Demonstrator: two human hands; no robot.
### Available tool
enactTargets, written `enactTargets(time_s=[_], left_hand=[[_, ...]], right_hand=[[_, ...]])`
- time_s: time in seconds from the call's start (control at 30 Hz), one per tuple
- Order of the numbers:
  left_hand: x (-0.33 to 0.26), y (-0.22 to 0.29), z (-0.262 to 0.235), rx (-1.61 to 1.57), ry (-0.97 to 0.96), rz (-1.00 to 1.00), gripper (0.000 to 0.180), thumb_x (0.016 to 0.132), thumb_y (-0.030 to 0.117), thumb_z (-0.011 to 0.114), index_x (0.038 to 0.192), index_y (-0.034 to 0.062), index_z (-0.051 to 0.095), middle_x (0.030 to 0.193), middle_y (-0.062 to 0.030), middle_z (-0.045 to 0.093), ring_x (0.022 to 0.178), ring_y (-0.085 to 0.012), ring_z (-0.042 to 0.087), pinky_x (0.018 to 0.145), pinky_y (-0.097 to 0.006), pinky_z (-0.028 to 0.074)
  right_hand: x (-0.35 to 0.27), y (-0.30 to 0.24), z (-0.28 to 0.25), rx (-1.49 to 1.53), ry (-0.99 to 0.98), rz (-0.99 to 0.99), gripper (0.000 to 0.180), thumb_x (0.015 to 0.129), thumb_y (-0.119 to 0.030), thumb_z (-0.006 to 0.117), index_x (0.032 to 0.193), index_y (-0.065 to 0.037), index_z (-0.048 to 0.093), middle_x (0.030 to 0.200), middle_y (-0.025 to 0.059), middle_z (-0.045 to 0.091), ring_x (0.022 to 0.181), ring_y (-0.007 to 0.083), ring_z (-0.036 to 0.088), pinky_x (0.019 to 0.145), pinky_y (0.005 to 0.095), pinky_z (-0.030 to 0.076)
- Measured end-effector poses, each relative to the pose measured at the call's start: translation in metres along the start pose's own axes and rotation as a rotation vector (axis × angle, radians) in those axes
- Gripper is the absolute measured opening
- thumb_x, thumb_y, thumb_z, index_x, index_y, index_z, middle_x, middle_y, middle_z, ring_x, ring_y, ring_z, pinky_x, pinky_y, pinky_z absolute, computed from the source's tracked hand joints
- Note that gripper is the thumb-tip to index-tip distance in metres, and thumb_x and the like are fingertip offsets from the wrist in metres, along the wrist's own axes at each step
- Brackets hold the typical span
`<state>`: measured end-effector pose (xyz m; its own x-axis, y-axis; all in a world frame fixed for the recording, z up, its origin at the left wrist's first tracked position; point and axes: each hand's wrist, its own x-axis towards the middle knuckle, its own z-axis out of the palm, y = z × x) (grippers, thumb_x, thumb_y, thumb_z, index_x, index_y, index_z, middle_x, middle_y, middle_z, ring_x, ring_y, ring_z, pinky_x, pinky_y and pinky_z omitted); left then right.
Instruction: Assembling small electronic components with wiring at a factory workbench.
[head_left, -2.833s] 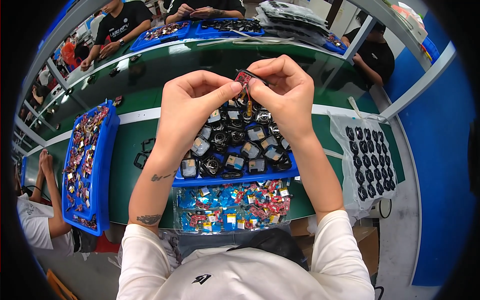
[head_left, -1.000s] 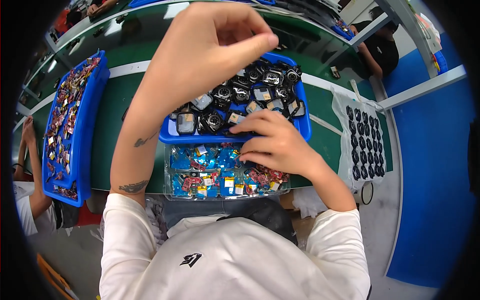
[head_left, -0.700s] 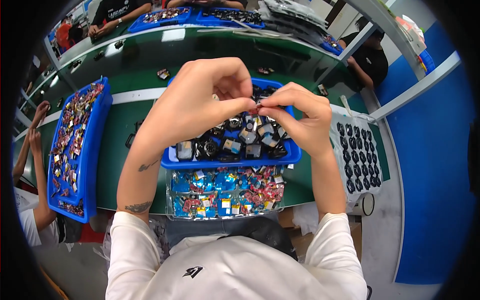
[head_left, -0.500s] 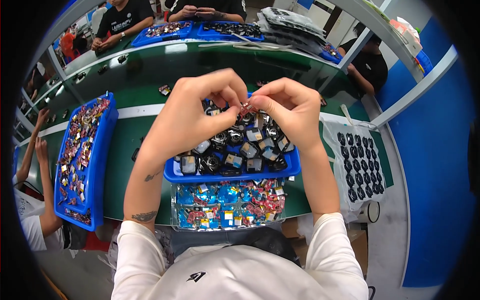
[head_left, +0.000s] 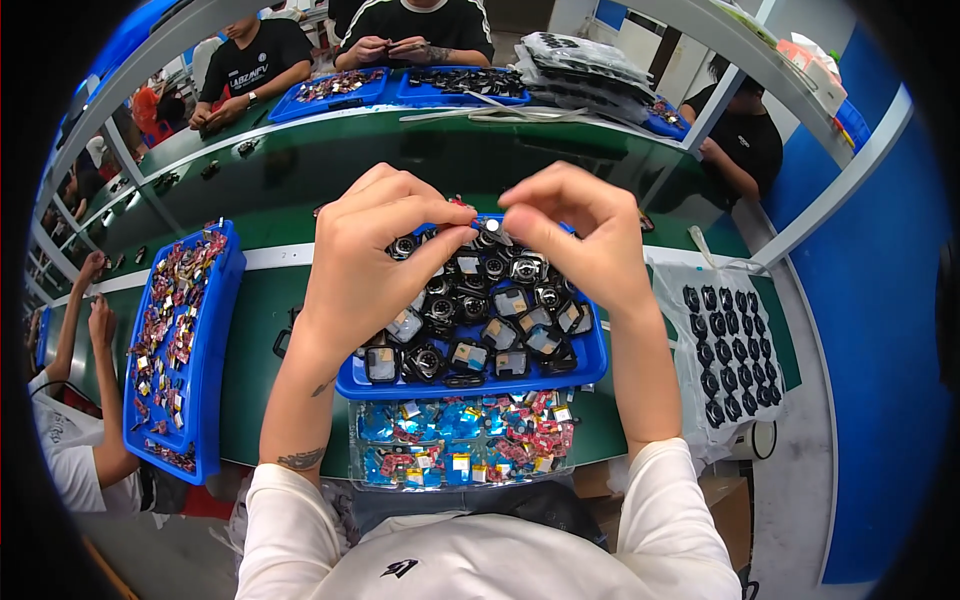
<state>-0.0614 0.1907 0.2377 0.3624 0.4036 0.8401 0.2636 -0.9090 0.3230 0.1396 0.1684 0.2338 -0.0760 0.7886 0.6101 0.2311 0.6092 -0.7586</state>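
Note:
My left hand [head_left: 372, 250] is closed in a pinch on a small red circuit board [head_left: 458, 203], mostly hidden by the fingertips. Just across from it, my right hand [head_left: 585, 232] is curled, its thumb and index finger close together and slightly blurred. By those fingertips shows a small grey part with a round white disc [head_left: 493, 226]; whether the right fingers grip it is unclear. Both hands are above a blue tray [head_left: 470, 384] of black watch cases [head_left: 467, 355], some with round sensor backs. Nearer me, a clear plastic tray [head_left: 352, 470] bears red circuit boards and small silver-yellow batteries.
A long blue tray [head_left: 236, 300] of red boards stands at left, by a co-worker's hands [head_left: 98, 310]. At right, a white sheet-like tray [head_left: 690, 405] carries rows of black parts. Across the green bench [head_left: 350, 150] sit other people by blue trays [head_left: 395, 100]. Metal posts [head_left: 845, 190] frame the right side.
My fingertips have moved slightly apart, and the grey part with the white disc now shows between them. The whole scene sits lower in the picture.

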Motion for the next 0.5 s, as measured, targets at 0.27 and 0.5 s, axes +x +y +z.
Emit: enactTargets(time_s=[0.27,0.5], left_hand=[[0.0007,0.0069,0.0073,0.121,-0.024,0.004,0.015,0.063,0.002,0.074,0.076,0.0043,0.068,0.071,-0.0031,0.061,0.074,-0.0221,0.057,0.067,-0.032,0.046],[-0.0047,0.0082,0.0068,-0.114,-0.162,-0.326,0.011,0.071,0.003,0.069,0.081,-0.0006,0.067,0.072,-0.006,0.064,0.066,-0.0128,0.057,0.062,-0.025,0.046]], right_hand=[[-0.0056,-0.0122,0.0009,0.0,-0.118,0.067,0.016,0.077,-0.011,0.073,0.083,0.003,0.068,0.072,0.0043,0.066,0.063,0.0069,0.061,0.056,0.0206,0.048],[-0.0046,-0.0076,-0.0038,-0.199,-0.118,-0.117,0.01,0.071,-0.002,0.068,0.08,0.002,0.066,0.071,0.0057,0.063,0.062,0.0107,0.059,0.057,0.023,0.048]])
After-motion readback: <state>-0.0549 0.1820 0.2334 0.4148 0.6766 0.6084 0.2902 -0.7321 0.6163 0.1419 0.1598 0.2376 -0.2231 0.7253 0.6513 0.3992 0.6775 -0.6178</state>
